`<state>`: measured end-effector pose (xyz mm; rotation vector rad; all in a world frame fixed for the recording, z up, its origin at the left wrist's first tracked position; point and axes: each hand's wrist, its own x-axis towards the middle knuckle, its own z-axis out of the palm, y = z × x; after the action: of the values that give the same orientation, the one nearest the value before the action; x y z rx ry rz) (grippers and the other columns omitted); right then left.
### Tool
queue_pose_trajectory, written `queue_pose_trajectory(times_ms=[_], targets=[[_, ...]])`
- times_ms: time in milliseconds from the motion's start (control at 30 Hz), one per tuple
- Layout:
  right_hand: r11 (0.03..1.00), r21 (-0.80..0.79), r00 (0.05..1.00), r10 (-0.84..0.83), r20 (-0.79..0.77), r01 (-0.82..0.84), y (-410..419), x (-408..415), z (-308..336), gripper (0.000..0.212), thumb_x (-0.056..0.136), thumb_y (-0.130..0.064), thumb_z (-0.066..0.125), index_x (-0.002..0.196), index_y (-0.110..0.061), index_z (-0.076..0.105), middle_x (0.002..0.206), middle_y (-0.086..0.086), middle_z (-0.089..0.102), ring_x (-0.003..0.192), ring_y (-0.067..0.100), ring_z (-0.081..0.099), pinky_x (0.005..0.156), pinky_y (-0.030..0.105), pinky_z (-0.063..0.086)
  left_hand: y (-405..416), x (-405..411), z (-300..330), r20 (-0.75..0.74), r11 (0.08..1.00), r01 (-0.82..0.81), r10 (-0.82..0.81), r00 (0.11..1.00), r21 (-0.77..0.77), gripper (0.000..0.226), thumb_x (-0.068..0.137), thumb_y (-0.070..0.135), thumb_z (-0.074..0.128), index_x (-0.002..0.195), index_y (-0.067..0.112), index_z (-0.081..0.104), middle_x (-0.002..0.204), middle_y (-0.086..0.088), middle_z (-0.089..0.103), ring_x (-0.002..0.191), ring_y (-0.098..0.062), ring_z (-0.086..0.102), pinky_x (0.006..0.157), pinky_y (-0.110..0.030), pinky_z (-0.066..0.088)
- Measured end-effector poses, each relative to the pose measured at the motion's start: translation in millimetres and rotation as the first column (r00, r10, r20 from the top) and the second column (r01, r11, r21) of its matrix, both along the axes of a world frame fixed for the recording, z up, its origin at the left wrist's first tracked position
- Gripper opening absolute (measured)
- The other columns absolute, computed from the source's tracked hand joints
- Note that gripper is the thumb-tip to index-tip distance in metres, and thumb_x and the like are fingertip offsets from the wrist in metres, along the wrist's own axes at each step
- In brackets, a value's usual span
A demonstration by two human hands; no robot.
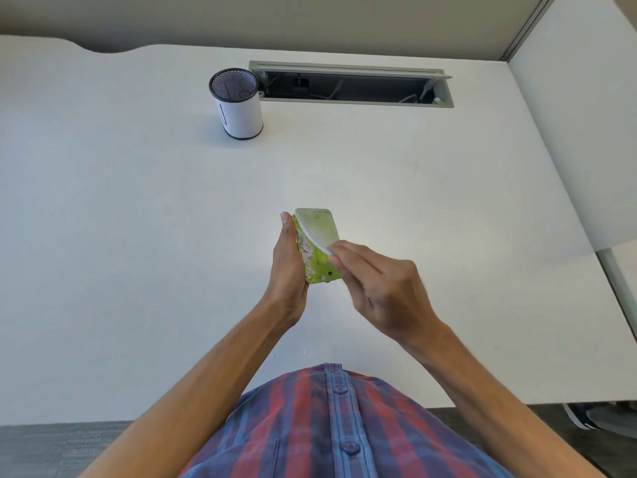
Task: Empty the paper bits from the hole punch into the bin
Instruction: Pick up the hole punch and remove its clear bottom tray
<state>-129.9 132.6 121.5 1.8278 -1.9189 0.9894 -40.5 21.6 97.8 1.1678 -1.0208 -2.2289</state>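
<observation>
A lime-green hole punch (319,267) is held on its side above the middle of the white desk (138,236). My left hand (289,270) grips it from the left. White paper bits show inside its open underside. My right hand (375,288) pinches the pale translucent base cover (319,227), which is peeled partly away from the punch. The bin (238,103), a small cylinder with a black mesh inside and white paper wrapped around it, stands upright at the far left of centre.
A long open cable slot (351,84) with wires is set into the desk's far edge, right of the bin. A partition wall (579,115) borders the desk on the right. A few tiny white bits (305,351) lie near the desk's front edge.
</observation>
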Motion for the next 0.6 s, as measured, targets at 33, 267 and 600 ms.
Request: queue_pose_trajectory(times_ms=[33,267,600], targets=[[1.000,-0.028,0.998,-0.011,0.054,0.013,1,-2,1,0.026,0.100,-0.014,0.053,0.101,0.003,0.073,0.100,0.010,0.076,0.079,0.022,0.074,0.054,0.033,0.057,1,0,1,0.003,1.000,-0.004,0.004,1.000,0.001,0.057,0.102,0.060,0.025,0.114,0.022,0.066,0.100,-0.006,0.075,0.089,-0.016,0.073,0.070,-0.028,0.062],[0.945,-0.071,0.694,-0.183,0.697,0.320,4,-7,0,0.017,0.099,-0.014,0.056,0.099,-0.013,0.073,0.086,-0.017,0.071,0.079,-0.001,0.067,0.070,0.013,0.053,3,-1,14,0.008,0.999,-0.016,0.016,1.000,0.041,0.044,0.103,0.057,0.031,0.118,0.031,0.062,0.120,-0.007,0.070,0.106,-0.032,0.067,0.060,-0.029,0.060],[0.816,0.041,0.167,-0.167,0.972,0.576,7,-18,3,0.025,0.100,-0.024,0.056,0.086,-0.026,0.077,0.076,-0.012,0.073,0.071,0.008,0.065,0.055,0.020,0.052,6,-3,9,0.055,0.997,0.003,-0.008,0.998,0.078,0.049,0.102,0.058,0.036,0.134,0.027,0.057,0.138,-0.011,0.062,0.124,-0.040,0.061,0.062,-0.028,0.059]])
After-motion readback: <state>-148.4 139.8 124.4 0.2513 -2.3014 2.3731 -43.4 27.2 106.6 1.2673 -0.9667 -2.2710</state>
